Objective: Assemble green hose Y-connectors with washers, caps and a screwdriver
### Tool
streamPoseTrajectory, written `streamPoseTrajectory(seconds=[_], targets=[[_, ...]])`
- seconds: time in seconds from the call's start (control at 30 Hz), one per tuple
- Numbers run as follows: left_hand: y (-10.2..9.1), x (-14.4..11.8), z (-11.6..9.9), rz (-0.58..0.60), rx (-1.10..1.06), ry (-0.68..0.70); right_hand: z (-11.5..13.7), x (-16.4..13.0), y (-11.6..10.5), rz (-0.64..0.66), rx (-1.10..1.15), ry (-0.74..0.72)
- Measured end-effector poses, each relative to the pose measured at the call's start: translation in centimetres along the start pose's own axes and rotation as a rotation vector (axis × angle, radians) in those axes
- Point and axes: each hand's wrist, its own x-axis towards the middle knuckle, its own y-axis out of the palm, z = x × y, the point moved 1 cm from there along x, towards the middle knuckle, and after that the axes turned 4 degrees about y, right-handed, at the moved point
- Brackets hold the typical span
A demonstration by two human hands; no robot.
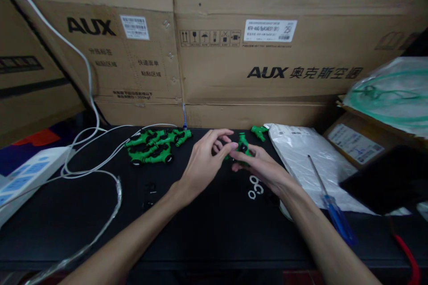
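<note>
Both hands meet over the middle of the black table. My right hand holds a green plastic hose fitting with black parts. My left hand touches the same fitting with its fingertips from the left. White rings lie on the table just below my right hand. A pile of several finished green fittings lies to the left. One more green fitting lies behind the hands.
Cardboard boxes wall off the back. A white plastic bag and a blue-handled screwdriver lie on the right. White cables and a power strip are on the left. Small black parts sit near my left forearm.
</note>
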Motion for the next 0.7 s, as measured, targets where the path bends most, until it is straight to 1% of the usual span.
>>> streamPoseTrajectory(seconds=[0.03,0.07,0.13,0.17,0.2,0.27,0.37,0.53,0.63,0.7], targets=[[0.5,-0.5,0.0,0.043,0.036,0.01,0.0,0.2,-0.7,-0.071,0.045,-0.033],[1.0,-1.0,0.3,0.13,0.063,0.01,0.0,0.4,-1.3,-0.135,0.09,-0.063],[2.1,-1.9,1.2,0.362,0.099,-0.003,0.1,0.5,-2.2,-0.22,0.163,-0.102],[2.6,-2.3,1.8,0.445,0.102,-0.011,0.2,0.5,-2.4,-0.24,0.19,-0.111],[3.1,-2.5,2.3,0.507,0.099,-0.005,0.3,0.4,-2.5,-0.248,0.21,-0.115],[4.0,-2.5,3.2,0.571,0.096,0.03,0.3,0.2,-2.4,-0.245,0.233,-0.113],[4.8,-2.1,3.8,0.591,0.08,0.056,0.2,0.0,-2.0,-0.238,0.253,-0.101],[5.2,-2.0,3.8,0.579,0.046,-0.007,0.0,-0.3,-1.6,-0.22,0.269,-0.073],[4.6,-1.9,3.6,0.551,-0.008,-0.099,0.0,-0.4,-1.4,-0.213,0.272,-0.062],[3.6,-1.6,3.6,0.493,-0.098,-0.173,0.0,-0.4,-1.3,-0.227,0.273,-0.069]])
